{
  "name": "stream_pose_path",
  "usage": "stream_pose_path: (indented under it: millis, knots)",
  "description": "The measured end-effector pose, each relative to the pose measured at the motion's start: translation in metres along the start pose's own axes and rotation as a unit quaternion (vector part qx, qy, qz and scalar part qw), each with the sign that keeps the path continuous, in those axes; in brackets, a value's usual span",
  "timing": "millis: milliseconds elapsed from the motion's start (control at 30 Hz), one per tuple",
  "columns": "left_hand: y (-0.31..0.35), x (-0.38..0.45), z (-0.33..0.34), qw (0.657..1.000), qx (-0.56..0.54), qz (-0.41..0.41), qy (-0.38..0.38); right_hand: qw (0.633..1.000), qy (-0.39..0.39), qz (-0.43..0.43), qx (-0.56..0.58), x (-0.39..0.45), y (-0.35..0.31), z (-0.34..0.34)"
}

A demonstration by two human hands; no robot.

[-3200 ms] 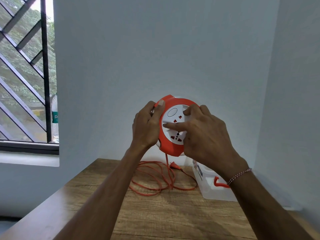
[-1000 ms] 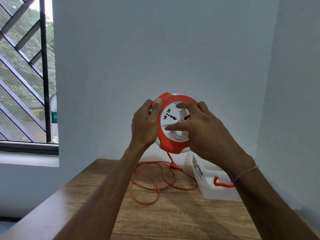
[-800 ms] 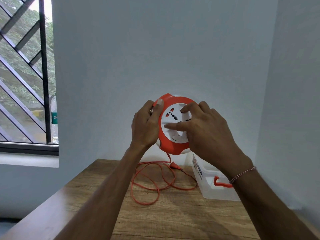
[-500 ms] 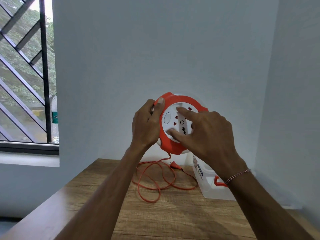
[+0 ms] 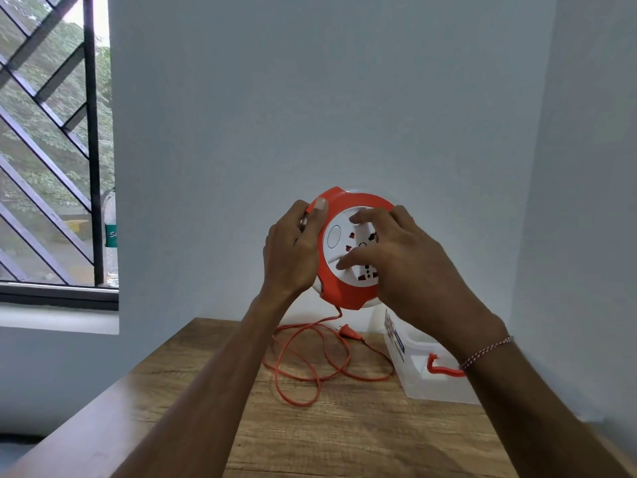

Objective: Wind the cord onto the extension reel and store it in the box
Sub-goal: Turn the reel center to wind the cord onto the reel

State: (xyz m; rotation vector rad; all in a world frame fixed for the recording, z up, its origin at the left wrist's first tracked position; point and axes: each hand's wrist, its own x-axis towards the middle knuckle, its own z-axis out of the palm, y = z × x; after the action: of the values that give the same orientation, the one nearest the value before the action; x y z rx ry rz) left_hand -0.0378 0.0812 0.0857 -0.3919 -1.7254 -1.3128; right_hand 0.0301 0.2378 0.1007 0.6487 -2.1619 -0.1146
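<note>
Since a moment ago the white socket face has turned under the right hand (image 5: 410, 263), whose spread fingers press flat on it. Left hand (image 5: 291, 250) grips the orange extension reel (image 5: 344, 291) by its rim, held above the wooden table (image 5: 344, 436). Below, the cord (image 5: 303, 367) lies looped beside the clear box (image 5: 424, 381).

wooden table (image 5: 344, 439): cord (image 5: 310, 370), box (image 5: 424, 384)
</note>
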Motion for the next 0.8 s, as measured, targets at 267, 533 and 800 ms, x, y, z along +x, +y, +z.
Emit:
stream_pose_path:
  millis: [267, 533, 800]
  knots:
    - [0.000, -0.002, 0.000, 1.000, 0.008, 0.009, -0.003, 0.997, -0.035, 0.024, -0.060, -0.001, -0.008, -0.003]
    - [0.001, -0.002, 0.000, 1.000, 0.008, 0.015, -0.004, 0.998, -0.010, 0.060, -0.034, -0.004, -0.005, 0.004]
    - [0.000, -0.002, 0.000, 1.000, 0.006, 0.009, -0.008, 0.996, 0.031, 0.089, 0.001, -0.004, 0.001, 0.012]
